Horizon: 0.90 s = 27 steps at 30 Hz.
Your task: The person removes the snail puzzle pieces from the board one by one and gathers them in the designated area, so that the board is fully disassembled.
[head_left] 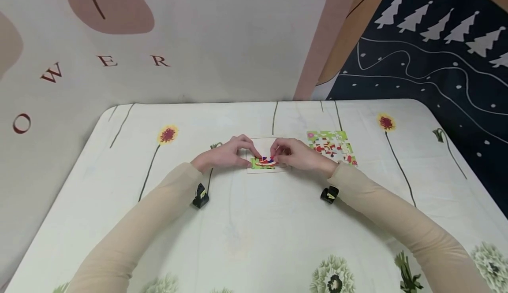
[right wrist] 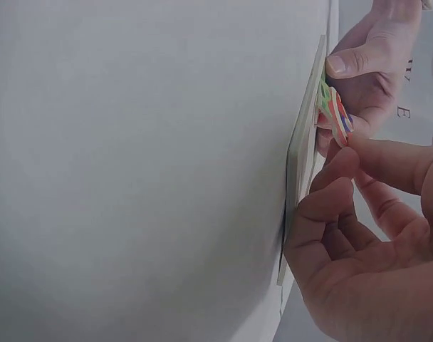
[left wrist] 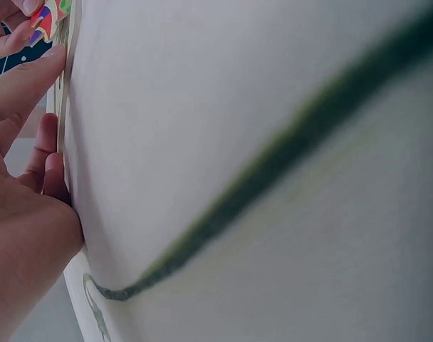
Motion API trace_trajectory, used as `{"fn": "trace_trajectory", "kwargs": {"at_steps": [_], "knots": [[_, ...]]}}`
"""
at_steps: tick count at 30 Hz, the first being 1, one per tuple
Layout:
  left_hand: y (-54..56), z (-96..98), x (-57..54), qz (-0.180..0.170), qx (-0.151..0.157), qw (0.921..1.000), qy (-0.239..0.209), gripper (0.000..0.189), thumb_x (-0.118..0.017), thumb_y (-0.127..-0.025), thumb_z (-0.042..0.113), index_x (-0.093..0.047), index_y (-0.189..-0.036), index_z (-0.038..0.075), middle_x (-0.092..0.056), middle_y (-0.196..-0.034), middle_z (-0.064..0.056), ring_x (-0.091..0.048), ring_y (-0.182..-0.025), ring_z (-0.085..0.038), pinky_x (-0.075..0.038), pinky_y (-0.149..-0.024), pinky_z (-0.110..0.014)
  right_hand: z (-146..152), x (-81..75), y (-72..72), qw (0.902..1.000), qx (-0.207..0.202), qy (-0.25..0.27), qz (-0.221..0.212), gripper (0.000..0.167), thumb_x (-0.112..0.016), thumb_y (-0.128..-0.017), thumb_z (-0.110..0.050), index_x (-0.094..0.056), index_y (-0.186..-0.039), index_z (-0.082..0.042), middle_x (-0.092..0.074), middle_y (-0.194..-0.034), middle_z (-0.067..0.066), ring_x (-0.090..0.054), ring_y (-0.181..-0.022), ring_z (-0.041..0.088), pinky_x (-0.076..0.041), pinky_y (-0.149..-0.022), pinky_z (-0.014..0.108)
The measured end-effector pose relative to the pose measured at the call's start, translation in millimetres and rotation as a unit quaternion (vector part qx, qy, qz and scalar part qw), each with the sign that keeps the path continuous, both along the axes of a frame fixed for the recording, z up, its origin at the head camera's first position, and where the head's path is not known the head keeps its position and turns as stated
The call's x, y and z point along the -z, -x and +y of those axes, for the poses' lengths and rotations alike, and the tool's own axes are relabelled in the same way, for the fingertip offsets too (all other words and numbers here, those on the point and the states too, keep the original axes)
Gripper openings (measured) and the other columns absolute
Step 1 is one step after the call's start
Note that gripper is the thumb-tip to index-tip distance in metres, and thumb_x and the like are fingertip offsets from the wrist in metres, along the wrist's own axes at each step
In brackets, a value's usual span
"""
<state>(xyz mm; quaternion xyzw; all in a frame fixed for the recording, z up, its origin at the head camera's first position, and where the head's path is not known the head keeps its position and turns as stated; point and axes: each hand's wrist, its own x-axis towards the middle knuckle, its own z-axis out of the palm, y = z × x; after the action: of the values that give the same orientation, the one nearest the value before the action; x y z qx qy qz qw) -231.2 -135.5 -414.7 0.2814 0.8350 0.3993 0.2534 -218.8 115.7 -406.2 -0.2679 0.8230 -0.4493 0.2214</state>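
A thin pale puzzle board [head_left: 259,144] lies on the table, with a few joined green, red and white puzzle pieces [head_left: 255,166] along its lower part. My right hand [head_left: 297,154] pinches a red, white and blue puzzle piece [right wrist: 342,121] between thumb and finger; in the right wrist view it is tilted up from the board. From the other side, my left hand [head_left: 228,153] reaches over the board's left edge, thumb and forefinger spread about the pieces. Its fingertips touch the board or pieces; which exactly is partly hidden.
Right of the board, partly behind my right forearm, lies a patch of green, red and white puzzle pieces [head_left: 327,141]. A white flower-printed cloth [head_left: 254,222] covers the table. Beyond its far edge hangs a printed pale curtain [head_left: 222,42], with a dark tree-patterned cloth [head_left: 416,55] at right.
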Motion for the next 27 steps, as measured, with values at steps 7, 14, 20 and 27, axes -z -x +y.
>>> {"fn": "trace_trajectory", "kwargs": {"at_steps": [7,14,20,27], "knots": [[-0.6,-0.2,1.5,-0.002,-0.005,1.0000,0.004,0.029,-0.073,-0.081,0.006,-0.072,-0.109,0.013,-0.045,-0.126,-0.008,-0.029,-0.123,-0.030,-0.023,-0.103,-0.051,5,-0.2,-1.4,0.9997,0.006,0.000,0.022,0.008,-0.059,-0.091,0.002,-0.061,-0.098,-0.002,-0.059,-0.088,0.009,-0.052,-0.075,0.020,-0.042,-0.065,0.029],[-0.8,0.0,1.6,-0.002,-0.004,1.0000,0.003,0.028,-0.072,-0.083,0.005,-0.072,-0.110,0.013,-0.045,-0.125,-0.007,-0.029,-0.123,-0.029,-0.025,-0.101,-0.049,14,-4.8,-4.0,0.9993,0.030,0.002,0.021,0.008,-0.058,-0.091,0.002,-0.062,-0.097,-0.003,-0.060,-0.090,0.009,-0.052,-0.076,0.021,-0.041,-0.068,0.030],[0.2,0.5,2.6,-0.004,-0.005,1.0000,0.007,0.028,-0.072,-0.083,0.006,-0.072,-0.111,0.014,-0.046,-0.125,-0.006,-0.029,-0.123,-0.029,-0.024,-0.102,-0.049,25,-4.8,-5.0,0.9988,0.045,-0.006,0.015,0.010,-0.058,-0.090,0.004,-0.062,-0.097,-0.003,-0.059,-0.091,0.009,-0.052,-0.078,0.022,-0.041,-0.070,0.030],[-0.4,0.5,2.7,0.001,-0.001,1.0000,0.003,0.028,-0.072,-0.083,0.005,-0.072,-0.110,0.013,-0.046,-0.124,-0.006,-0.029,-0.123,-0.028,-0.025,-0.101,-0.047,36,-4.4,-4.9,0.9986,0.053,0.002,0.005,0.009,-0.058,-0.091,0.003,-0.062,-0.097,-0.002,-0.061,-0.091,0.010,-0.055,-0.077,0.023,-0.042,-0.066,0.028]]}}
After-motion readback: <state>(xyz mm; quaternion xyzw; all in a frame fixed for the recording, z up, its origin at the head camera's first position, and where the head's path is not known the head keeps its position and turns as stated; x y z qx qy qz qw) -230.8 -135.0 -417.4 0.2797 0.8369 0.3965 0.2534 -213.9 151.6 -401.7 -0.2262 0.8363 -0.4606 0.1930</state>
